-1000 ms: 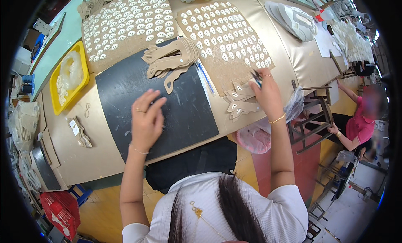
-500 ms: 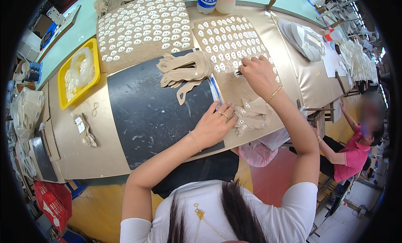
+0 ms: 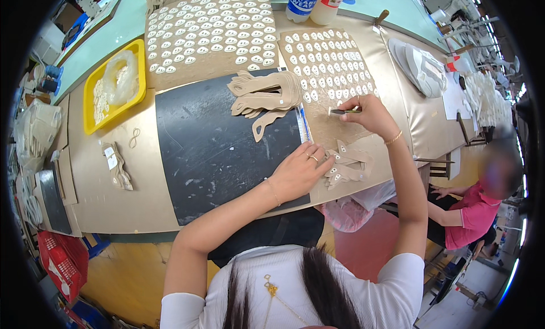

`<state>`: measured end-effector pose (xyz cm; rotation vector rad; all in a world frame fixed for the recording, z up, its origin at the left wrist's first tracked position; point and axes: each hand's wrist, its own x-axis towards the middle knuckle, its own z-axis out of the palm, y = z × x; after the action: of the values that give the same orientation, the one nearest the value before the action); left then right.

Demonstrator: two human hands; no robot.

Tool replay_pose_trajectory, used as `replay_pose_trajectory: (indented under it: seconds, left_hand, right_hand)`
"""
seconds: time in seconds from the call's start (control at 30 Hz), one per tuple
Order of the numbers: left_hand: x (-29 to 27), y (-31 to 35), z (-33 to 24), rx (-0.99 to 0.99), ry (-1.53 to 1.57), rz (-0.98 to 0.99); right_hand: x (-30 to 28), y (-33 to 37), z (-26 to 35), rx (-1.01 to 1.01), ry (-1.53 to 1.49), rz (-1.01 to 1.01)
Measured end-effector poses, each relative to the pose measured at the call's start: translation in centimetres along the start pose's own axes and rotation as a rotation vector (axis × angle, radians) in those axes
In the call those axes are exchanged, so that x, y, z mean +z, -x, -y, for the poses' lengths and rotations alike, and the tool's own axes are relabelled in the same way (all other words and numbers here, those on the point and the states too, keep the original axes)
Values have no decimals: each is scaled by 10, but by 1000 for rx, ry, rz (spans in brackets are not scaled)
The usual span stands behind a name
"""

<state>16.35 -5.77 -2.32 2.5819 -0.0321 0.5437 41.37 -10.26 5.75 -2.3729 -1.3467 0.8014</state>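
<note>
Right hand [image 3: 369, 114] closed in pinch on tweezers [image 3: 343, 110], tips over brown sheet [image 3: 335, 74] of small white oval stickers [image 3: 318, 59], far right of black mat [image 3: 221, 153]. Left hand [image 3: 298, 171] flat, fingers spread, holding nothing, pressing on small pile of tan cutouts [image 3: 346, 167] at near tabletop [image 3: 113, 204] edge. Judged step: picking sticker off sheet. Next move calls for carrying sticker down to top cutout, placing it precisely. Bigger cutout stack [image 3: 267, 93] lies untouched, far of left hand.
</note>
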Motion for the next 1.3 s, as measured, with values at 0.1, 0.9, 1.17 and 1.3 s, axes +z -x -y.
replay_pose_trajectory:
  seconds: [0.1, 0.9, 1.17, 1.3]
  left_hand:
    - [-7, -1, 0, 24, -19, 30]
    - [-109, 38, 107, -606, 53, -313]
    - [-122, 42, 97, -757, 290, -388]
    - [-113, 37, 98, -769, 405, -314]
  right_hand:
    - [-1, 22, 23, 33, -113, 50]
    - [143, 80, 186, -322, 65, 49]
    - [123, 82, 162, -326, -16, 62]
    - [100, 87, 123, -310, -99, -72]
